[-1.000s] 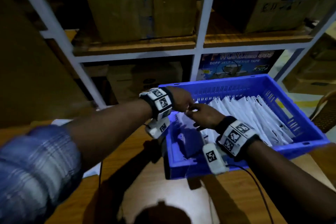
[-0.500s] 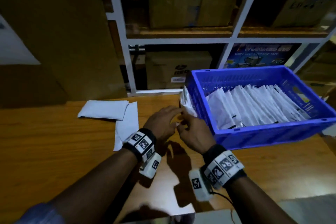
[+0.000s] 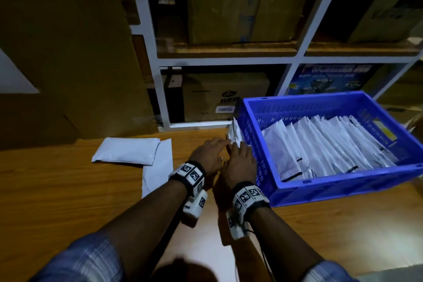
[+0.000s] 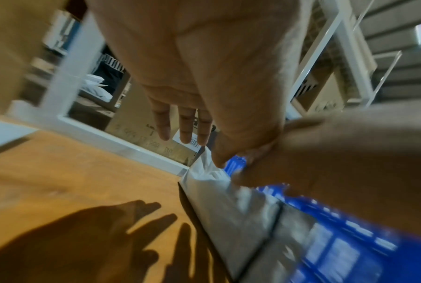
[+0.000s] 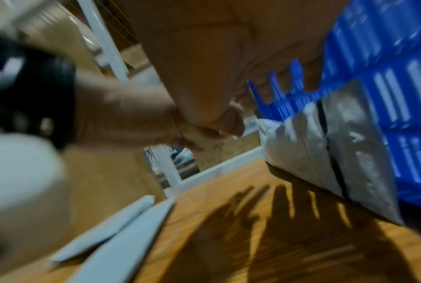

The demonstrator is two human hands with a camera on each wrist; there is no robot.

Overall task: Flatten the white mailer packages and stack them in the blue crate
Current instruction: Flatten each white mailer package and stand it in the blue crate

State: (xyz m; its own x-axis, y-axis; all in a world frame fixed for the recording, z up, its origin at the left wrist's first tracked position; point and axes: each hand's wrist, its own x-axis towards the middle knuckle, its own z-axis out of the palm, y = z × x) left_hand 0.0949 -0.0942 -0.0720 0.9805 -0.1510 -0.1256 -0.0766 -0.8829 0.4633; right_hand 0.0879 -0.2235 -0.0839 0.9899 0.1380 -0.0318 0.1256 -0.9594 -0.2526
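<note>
**Mailer held on edge against the crate**

Your left hand [image 3: 209,154] and right hand [image 3: 241,162] meet on a crumpled white plastic mailer [image 3: 234,131], pinching its top. It stands on edge on the wooden table [image 3: 68,190], against the left wall of the blue slotted plastic crate [image 3: 343,186]. Flat white mailers [image 3: 325,146] already fill the crate. Two more white packets [image 3: 137,155] lie to the left.

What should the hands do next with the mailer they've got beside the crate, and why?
Probably lay the mailer flat on the wooden table and press it down. It stands on edge against the blue crate's outer wall, crumpled at the top, with the left hand and right hand at it. The packages in the crate already look flat.
</note>
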